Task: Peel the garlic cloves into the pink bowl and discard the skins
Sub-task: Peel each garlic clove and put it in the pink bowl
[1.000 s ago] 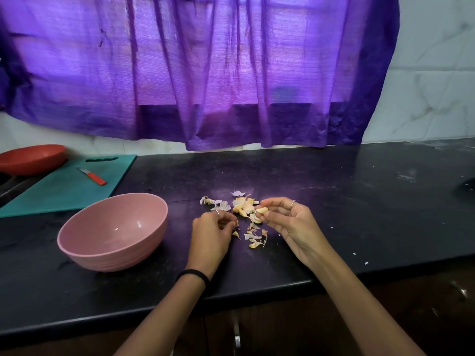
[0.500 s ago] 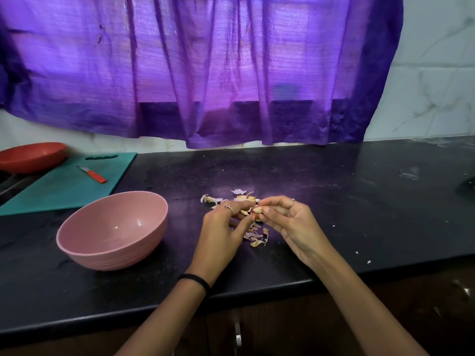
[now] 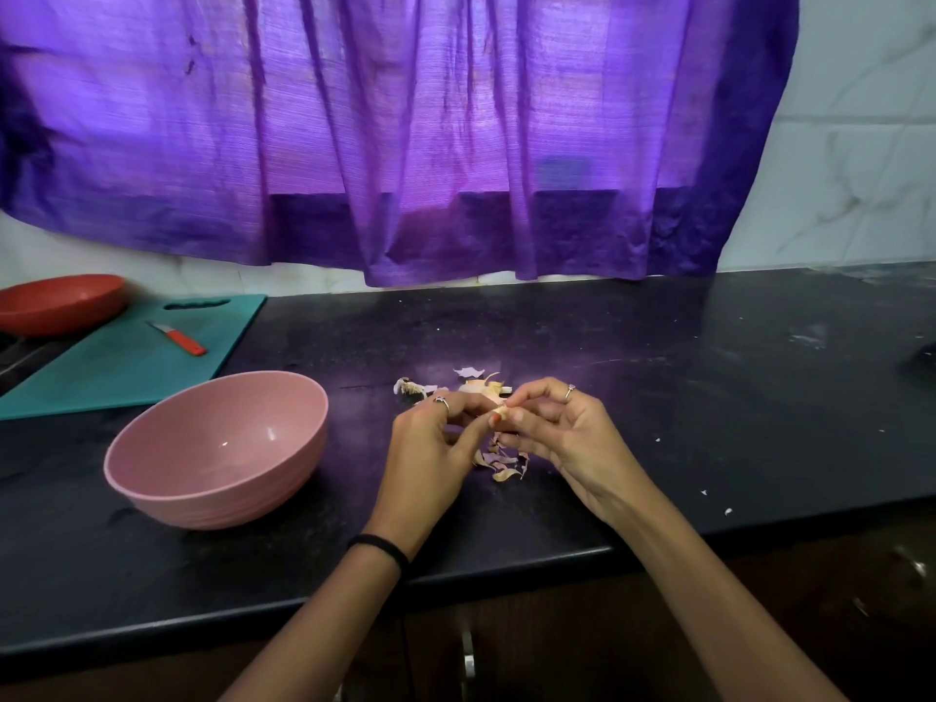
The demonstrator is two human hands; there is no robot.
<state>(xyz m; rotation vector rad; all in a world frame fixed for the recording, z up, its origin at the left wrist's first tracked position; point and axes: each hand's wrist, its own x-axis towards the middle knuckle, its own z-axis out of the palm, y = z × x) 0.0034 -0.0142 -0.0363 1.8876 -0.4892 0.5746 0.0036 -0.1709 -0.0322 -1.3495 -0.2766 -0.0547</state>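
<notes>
Hands meeting over a black table [image 3: 658, 397], both pinching one garlic clove [image 3: 500, 411].
Left hand [image 3: 430, 448] and right hand [image 3: 562, 433] grip it with fingertips above loose skins [image 3: 499, 461]. The pink bowl [image 3: 218, 450] sits left of them, nothing inside.

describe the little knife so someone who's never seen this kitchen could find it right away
Start at the black counter and look to its far left end, where a teal cutting board lies beside a red bowl. The knife lies on that board, on its own. It is small, with a short blade and a bright red handle, the only utensil in view.
</notes>
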